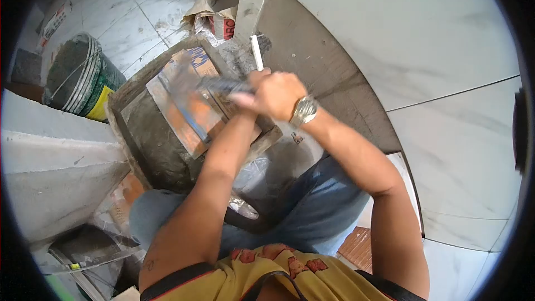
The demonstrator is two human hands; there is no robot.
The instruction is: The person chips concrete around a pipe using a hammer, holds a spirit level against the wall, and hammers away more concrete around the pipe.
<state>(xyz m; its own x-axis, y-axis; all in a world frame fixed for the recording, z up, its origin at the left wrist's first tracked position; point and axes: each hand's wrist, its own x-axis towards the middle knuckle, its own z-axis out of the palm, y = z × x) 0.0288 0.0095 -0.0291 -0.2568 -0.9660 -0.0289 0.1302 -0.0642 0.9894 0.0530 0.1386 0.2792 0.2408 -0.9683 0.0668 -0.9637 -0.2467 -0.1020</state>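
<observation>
My right hand (278,93), with a watch on its wrist, is closed on the dark handle (225,85) of a tool. Motion blurs the tool's far end over the box. My left forearm (231,139) reaches up beneath my right hand, which hides most of my left hand; its grip cannot be made out. A thin white strip (256,53) sticks up just beyond the hands; what holds it is unclear. Below them, an orange and white cardboard box (186,117) with a blue band lies across a tray (125,134) of grey mortar.
A green bucket (83,81) stands at the left, beside a white wall edge (61,161). Behind the tray is an open paper sack (214,14). Large pale tiles (446,150) with a curved edge cover the right side. My bent knees flank the tray's near side.
</observation>
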